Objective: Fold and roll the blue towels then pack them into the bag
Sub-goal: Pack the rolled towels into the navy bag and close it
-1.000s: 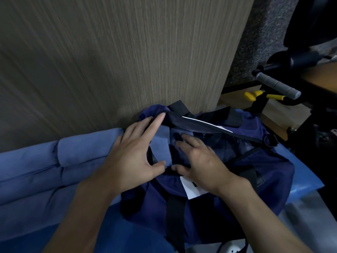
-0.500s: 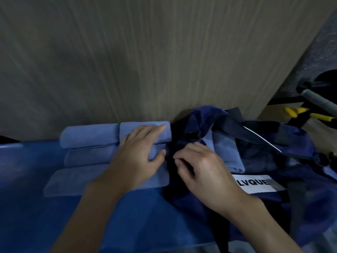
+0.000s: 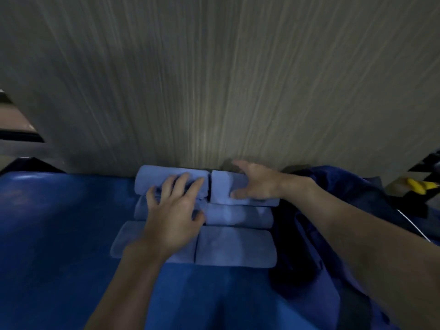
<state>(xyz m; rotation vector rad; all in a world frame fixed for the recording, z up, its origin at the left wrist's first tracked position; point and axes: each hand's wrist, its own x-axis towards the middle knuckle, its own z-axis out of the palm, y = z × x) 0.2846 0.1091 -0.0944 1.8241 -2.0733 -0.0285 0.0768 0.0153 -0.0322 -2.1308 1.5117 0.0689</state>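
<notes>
Against the wall (image 3: 214,91) at twelve o'clock, the left hand (image 3: 173,210) lies spread on the rolled towels (image 3: 235,246); the right hand (image 3: 254,182) clasps the top right roll (image 3: 221,186), likely soft, light, best squeezed mid-length. The bag (image 3: 333,186) lies at three o'clock.

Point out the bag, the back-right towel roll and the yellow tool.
bag (image 3: 352,179): head view, fabric near its top edge.
back-right towel roll (image 3: 220,186): head view, its bare left end.
yellow tool (image 3: 419,185): head view, its handle.

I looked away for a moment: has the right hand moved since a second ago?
Yes. The right hand left the bag and went left to the back towel by the wall.
</notes>
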